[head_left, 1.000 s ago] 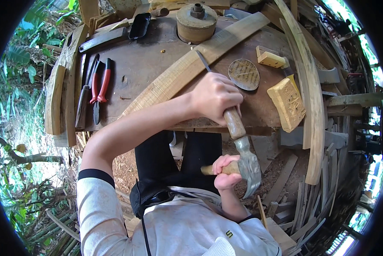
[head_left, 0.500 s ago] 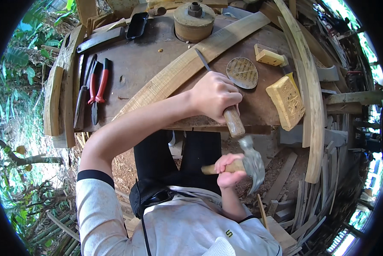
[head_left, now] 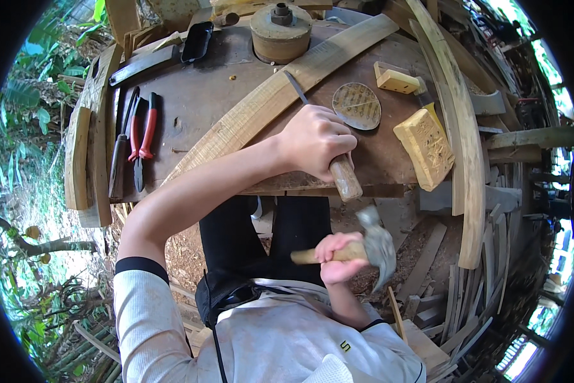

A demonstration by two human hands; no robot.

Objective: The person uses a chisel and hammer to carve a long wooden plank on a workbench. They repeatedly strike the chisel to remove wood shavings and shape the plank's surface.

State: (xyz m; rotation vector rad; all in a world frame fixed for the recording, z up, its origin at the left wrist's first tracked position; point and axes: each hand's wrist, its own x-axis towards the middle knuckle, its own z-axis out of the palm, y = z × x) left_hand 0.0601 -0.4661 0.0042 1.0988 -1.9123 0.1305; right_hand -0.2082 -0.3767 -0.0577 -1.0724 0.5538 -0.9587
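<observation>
Head view, looking down past my chest: my left hand [head_left: 315,143] is closed around the wooden handle of a chisel [head_left: 344,175] whose thin blade lies on the long curved wooden slat [head_left: 261,105], and my right hand [head_left: 338,255] is closed on the shaft of a claw hammer [head_left: 377,246], held below the edge of the worn round workbench [head_left: 197,96]. I judge the hammer head-heavy and rigid, best gripped low on its shaft, and the chisel stiff, sharp-tipped, safest held by its handle. Red-handled pliers [head_left: 143,137] lie at left, and a yellowish block [head_left: 424,147] at right.

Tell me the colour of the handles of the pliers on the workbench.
Red; the pliers lie at the bench's left side, shown in the head view.
</observation>
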